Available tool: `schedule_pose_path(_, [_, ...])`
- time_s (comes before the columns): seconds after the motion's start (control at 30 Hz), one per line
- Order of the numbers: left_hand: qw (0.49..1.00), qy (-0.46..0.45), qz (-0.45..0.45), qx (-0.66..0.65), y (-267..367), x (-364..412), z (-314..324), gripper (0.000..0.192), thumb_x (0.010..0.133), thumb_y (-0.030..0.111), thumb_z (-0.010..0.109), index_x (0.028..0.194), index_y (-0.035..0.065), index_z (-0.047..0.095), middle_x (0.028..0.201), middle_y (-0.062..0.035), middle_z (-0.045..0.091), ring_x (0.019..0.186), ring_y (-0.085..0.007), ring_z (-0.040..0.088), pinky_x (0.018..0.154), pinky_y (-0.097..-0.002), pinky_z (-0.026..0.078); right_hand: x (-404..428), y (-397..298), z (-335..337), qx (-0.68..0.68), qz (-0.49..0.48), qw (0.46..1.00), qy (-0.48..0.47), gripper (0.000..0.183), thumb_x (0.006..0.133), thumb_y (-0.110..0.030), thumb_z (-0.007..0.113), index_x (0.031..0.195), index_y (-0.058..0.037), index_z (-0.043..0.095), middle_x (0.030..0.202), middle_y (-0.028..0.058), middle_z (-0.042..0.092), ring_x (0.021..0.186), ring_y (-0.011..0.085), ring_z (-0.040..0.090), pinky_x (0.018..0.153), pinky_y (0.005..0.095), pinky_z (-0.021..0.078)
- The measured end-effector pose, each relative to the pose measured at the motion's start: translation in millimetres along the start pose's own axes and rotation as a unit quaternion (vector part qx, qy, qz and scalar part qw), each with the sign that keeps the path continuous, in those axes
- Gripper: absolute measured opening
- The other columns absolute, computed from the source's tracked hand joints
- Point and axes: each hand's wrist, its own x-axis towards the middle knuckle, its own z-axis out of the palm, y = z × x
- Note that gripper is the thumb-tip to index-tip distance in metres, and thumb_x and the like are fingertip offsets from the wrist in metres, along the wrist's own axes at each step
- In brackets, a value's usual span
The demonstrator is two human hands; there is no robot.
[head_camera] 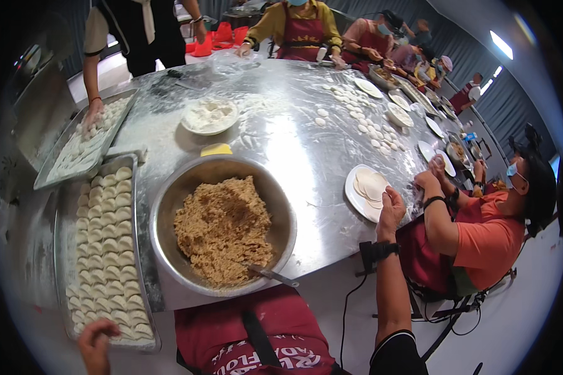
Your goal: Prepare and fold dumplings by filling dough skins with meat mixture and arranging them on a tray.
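Over the near end of a metal tray is my left hand, fingers curled loosely apart with nothing visible in them. Rows of folded dumplings fill that tray. My right hand reaches out to the white plate, thumb and fingertips pinching the edge of a round dough wrapper on a small overlapping stack. Between my hands, a large steel bowl holds a mound of brown minced filling. A metal utensil rests in the filling, its handle over the near rim.
A bowl of flour and a floured tray stand farther back, with another person's hand in that tray. Dough pieces lie scattered across the steel table. At my right sits a co-worker, close to my arm.
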Motion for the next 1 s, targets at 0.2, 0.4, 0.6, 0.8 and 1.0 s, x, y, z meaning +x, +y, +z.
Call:
schedule_pose_path(0.2, [0.962, -0.238, -0.022, -0.134, 26.7, -16.5, 92.4, 0.020, 0.087, 0.003, 0.050, 0.104, -0.0034, 0.060, 0.104, -0.0127, 0.061, 0.094, -0.0217, 0.060, 0.085, -0.0343, 0.047, 45.5, 49.7, -34.6, -0.228, 0.006, 0.973, -0.036, 0.023, 0.075, -0.009, 0.064, 0.098, -0.0034, 0.064, 0.091, 0.0084, 0.066, 0.083, 0.0182, 0.061, 0.077, 0.0294, 0.0477])
schedule_pose_path(0.4, [0.940, -0.324, -0.005, -0.105, 15.0, -9.0, 129.4, 0.023, 0.088, 0.003, 0.051, 0.108, -0.0028, 0.058, 0.105, -0.0118, 0.062, 0.095, -0.0196, 0.060, 0.087, -0.0307, 0.046, 45.2, 44.4, -7.7, -0.317, -0.073, 0.923, -0.204, 0.026, 0.078, -0.020, 0.061, 0.100, -0.0064, 0.063, 0.099, 0.0158, 0.064, 0.090, 0.0323, 0.061, 0.079, 0.0359, 0.0480])
schedule_pose_path(0.6, [0.944, -0.306, -0.046, -0.116, 16.5, -7.3, 132.1, 0.023, 0.088, 0.005, 0.052, 0.108, -0.0032, 0.058, 0.104, -0.0124, 0.062, 0.093, -0.0199, 0.061, 0.086, -0.0308, 0.046, 57.3, 52.7, -2.5, -0.419, -0.200, 0.853, -0.240, 0.018, 0.078, -0.013, 0.057, 0.094, -0.0054, 0.062, 0.086, 0.0165, 0.063, 0.080, 0.0325, 0.060, 0.071, 0.0387, 0.0481])
schedule_pose_path(0.8, [0.944, -0.280, -0.083, -0.153, 16.2, -3.9, 139.2, 0.021, 0.089, 0.007, 0.053, 0.107, -0.0026, 0.058, 0.102, -0.0118, 0.062, 0.092, -0.0201, 0.061, 0.084, -0.0313, 0.047, 64.5, 51.9, -0.1, -0.503, -0.155, 0.824, -0.209, 0.015, 0.077, -0.016, 0.055, 0.085, -0.0113, 0.066, 0.086, 0.0149, 0.064, 0.078, 0.0346, 0.061, 0.071, 0.0423, 0.0490])
schedule_pose_path(1.0, [0.947, -0.271, -0.079, -0.152, 6.7, -4.7, 133.6, 0.020, 0.089, 0.005, 0.052, 0.107, -0.0025, 0.058, 0.101, -0.0119, 0.062, 0.091, -0.0202, 0.061, 0.082, -0.0310, 0.049, 63.0, 46.7, 1.4, -0.501, -0.055, 0.850, -0.153, 0.018, 0.072, -0.018, 0.058, 0.086, -0.0115, 0.069, 0.084, 0.0125, 0.066, 0.083, 0.0311, 0.063, 0.073, 0.0394, 0.0501])
